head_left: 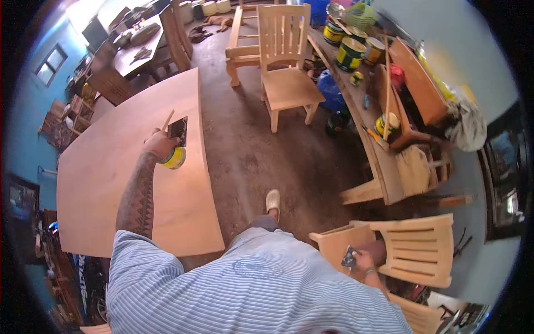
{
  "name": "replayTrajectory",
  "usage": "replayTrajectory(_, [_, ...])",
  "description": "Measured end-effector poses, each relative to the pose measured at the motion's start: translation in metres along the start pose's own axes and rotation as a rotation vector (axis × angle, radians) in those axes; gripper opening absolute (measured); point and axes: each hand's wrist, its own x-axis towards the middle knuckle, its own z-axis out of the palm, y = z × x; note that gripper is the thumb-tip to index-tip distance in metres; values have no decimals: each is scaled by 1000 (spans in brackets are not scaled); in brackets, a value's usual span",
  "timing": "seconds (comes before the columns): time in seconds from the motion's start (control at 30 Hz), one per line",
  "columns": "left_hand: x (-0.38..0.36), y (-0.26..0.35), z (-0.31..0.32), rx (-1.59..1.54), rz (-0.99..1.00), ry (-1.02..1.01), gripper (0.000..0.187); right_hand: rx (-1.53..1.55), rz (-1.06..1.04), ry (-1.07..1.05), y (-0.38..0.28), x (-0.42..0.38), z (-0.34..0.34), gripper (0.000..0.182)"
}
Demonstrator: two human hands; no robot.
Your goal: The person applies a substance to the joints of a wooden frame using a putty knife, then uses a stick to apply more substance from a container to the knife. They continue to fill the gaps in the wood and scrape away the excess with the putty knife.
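Observation:
At the bare wooden tabletop on the left, my left hand point(160, 145) is closed at the top of a small can with a yellow label point(176, 159). A thin wooden stick point(167, 119) sticks up beside its fingers. Just past the fingers is a dark square piece point(178, 132) with lighter smears. Low on the right, my right hand point(364, 261) is closed on a small dark flat piece point(349, 258) with pale marks; I cannot tell its kind. That hand is over a pale wooden chair point(417, 247) with a slatted back.
An unpainted chair point(292, 86) stands ahead, beside a wooden frame point(245, 51). Paint cans point(350, 54), a brush point(375, 138) and wooden parts crowd the workbench point(361, 111) on the right. A dog point(218, 22) lies on the floor at the back. My shoe point(272, 200) is on the floor.

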Motion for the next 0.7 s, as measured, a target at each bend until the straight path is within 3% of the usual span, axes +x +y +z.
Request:
replayTrajectory(0.1, [62, -43, 30, -32, -85, 76, 55, -283, -86, 7, -26, 93, -8, 35])
replayTrajectory(0.17, [76, -37, 12, -28, -151, 74, 56, -428, -168, 28, -66, 138, -7, 35])
replayTrajectory(0.27, [102, -43, 3, -83, -184, 108, 57, -229, -37, -202, -121, 204, -16, 35])
replayTrajectory(0.3, [113, -48, 2, -114, -187, 135, 57, -292, -13, -263, -141, 226, -25, 36])
replayTrajectory(0.4, [164, -69, 6, -116, -261, 59, 54, -289, 12, -141, -233, 265, -40, 36])
replayTrajectory(0.43, [171, -73, 12, -92, -263, 78, 54, -410, -139, -129, -223, 308, -41, 40])
replayTrajectory(0.53, [211, -85, 8, -35, -221, 123, 54, -351, -134, -114, -352, 314, -59, 44])
replayTrajectory(0.57, [220, -91, 7, -30, -179, 104, 54, -366, -79, -167, -353, 349, -56, 48])
replayTrajectory(0.6, [228, -99, 9, -26, -138, 81, 54, -407, -159, -169, -350, 378, -54, 43])
replayTrajectory(0.7, [257, -146, 46, -121, -214, 250, 55, -496, -332, -189, -377, 449, -49, 35])
